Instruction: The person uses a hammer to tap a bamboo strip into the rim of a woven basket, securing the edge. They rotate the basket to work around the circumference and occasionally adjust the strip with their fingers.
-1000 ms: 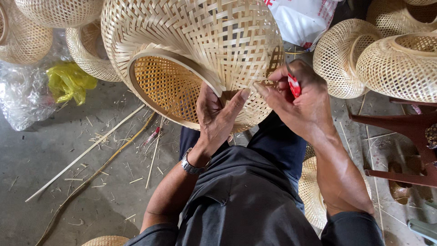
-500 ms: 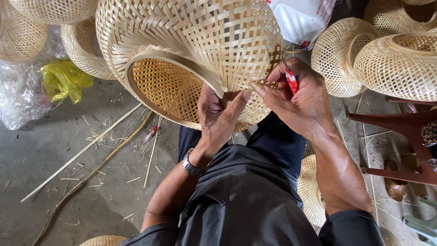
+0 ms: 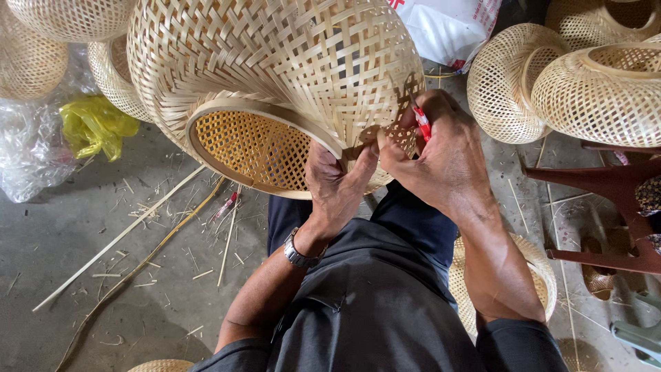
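Observation:
A large woven bamboo basket (image 3: pixel 275 76) rests against my knees, its round open rim (image 3: pixel 261 148) facing me. My left hand (image 3: pixel 337 182), with a wristwatch on the wrist, presses flat on the basket's side near the rim. My right hand (image 3: pixel 441 155) grips a small red-handled tool (image 3: pixel 421 122) and pinches the loose bamboo strip ends (image 3: pixel 396 131) sticking out of the weave. The two thumbs nearly touch at the strips.
More woven baskets (image 3: pixel 551 83) stand at the right and upper left. Another basket (image 3: pixel 533 275) lies under my right arm. Long bamboo strips (image 3: pixel 131 227) and shavings litter the concrete floor. A yellow bag (image 3: pixel 93 124), clear plastic and a dark red stool (image 3: pixel 613 207) are nearby.
The basket has been drawn slightly closer and turned a little. Both hands keep their hold at the same spot on the weave.

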